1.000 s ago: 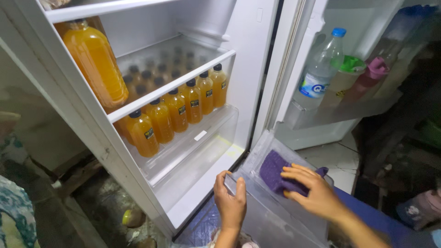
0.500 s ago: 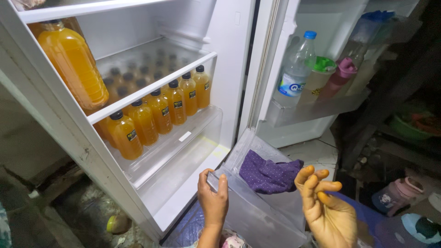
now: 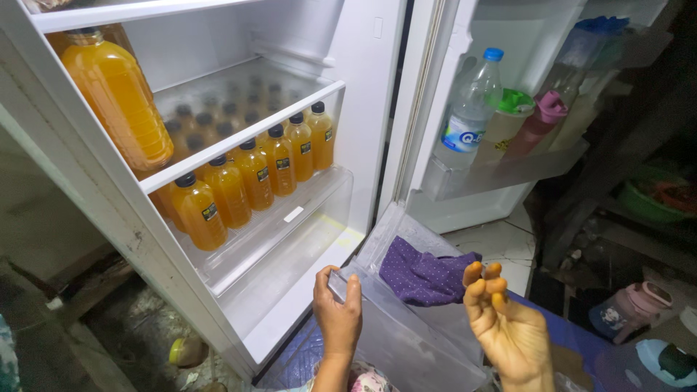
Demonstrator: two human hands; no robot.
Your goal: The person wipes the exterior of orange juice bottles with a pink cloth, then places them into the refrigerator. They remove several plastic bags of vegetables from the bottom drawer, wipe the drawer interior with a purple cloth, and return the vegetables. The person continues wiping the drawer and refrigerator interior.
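The fridge (image 3: pixel 363 109) stands open, white inside, its door (image 3: pixel 508 43) swung out to the right. Pulled out in front of the fridge's lowest opening is the drawer (image 3: pixel 406 341), a clear, frosted plastic bin with thin walls and rounded corners; it sits tilted, its near corner raised toward the camera and its far end close to the foot of the door. Its plastic is cloudy, so the blue surface below shows through only dimly.

Inside the drawer, toward its far right side, lies the cloth (image 3: pixel 425 272), a crumpled purple rag with fine pale dots, one edge draped over the drawer's right wall.

The left hand (image 3: pixel 337 312) grips the drawer's near left corner, fingers curled over the rim and thumb on the outside wall. The right hand (image 3: pixel 508 327) is free and holds nothing: it hovers palm up just to the right of the cloth, above the drawer's right wall, fingers loosely bent together.

Above the drawer, on the fridge's lower shelf, stands a row of small bottles (image 3: pixel 254 170) of orange liquid with dark caps; a large jug (image 3: pixel 120 101) of the same liquid stands on the shelf above, at the left.
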